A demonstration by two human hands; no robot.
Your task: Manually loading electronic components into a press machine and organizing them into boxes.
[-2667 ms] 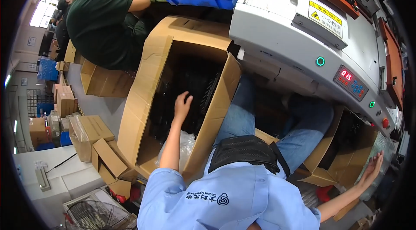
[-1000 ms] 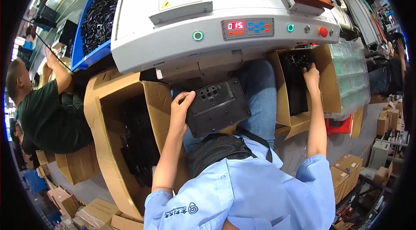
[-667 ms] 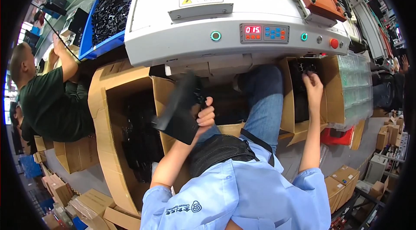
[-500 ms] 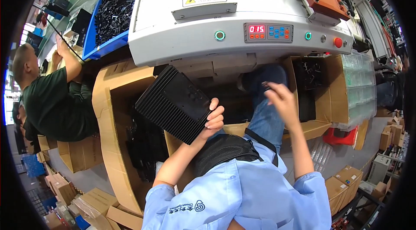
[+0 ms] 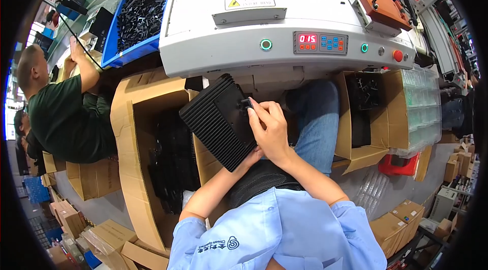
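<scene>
A black finned metal housing [image 5: 216, 125], like a heat sink, is tilted in front of me above my lap. My left hand [image 5: 253, 157] grips its lower right edge, and most of those fingers are hidden behind the housing and my other hand. Over the housing's flat middle panel, my right hand [image 5: 273, 130] pinches a small black part [image 5: 246, 103] between thumb and forefinger. The part appears to touch the panel, near some small raised details; its exact shape is too small to tell.
Left of me, a cardboard box [image 5: 125, 138] holds black pieces. A blue bin [image 5: 114, 60] of small black parts stands beyond it. The white machine [image 5: 223, 55] spans the front. Right stand another box [image 5: 395, 110] and stacked clear trays [image 5: 422, 107]. A person [image 5: 68, 117] sits at left.
My right hand has come left from over my knee to the housing, bringing the small black part to its panel. The housing has shifted slightly right.
</scene>
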